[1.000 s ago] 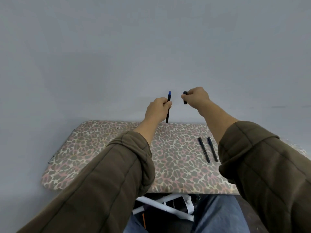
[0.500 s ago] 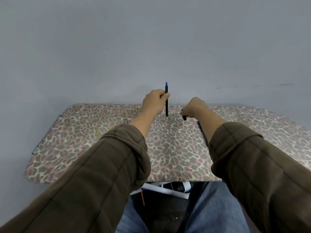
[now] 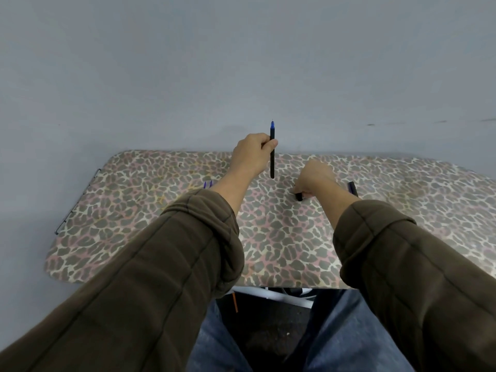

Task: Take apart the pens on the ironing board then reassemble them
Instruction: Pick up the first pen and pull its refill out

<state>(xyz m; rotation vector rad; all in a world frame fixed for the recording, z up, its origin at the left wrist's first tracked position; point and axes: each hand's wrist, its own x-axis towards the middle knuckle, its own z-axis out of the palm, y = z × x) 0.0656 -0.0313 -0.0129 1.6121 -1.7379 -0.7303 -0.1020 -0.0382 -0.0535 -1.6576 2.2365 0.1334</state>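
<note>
Disassembly is at an early stage. The left hand (image 3: 252, 154) grips an uncapped black pen (image 3: 272, 163) upright above the ironing board (image 3: 134, 210), with the blue tip above the fist and the barrel hanging below it. The right hand (image 3: 315, 177) pinches the black cap (image 3: 298, 196) down at the board cover, near the barrel's lower end. Another dark pen (image 3: 353, 187) lies beyond the right wrist, partly hidden. Small blue pieces (image 3: 207, 184) beside the left forearm cannot be identified. Judgement: one cap is off; further stripping and all reassembly remain.
</note>
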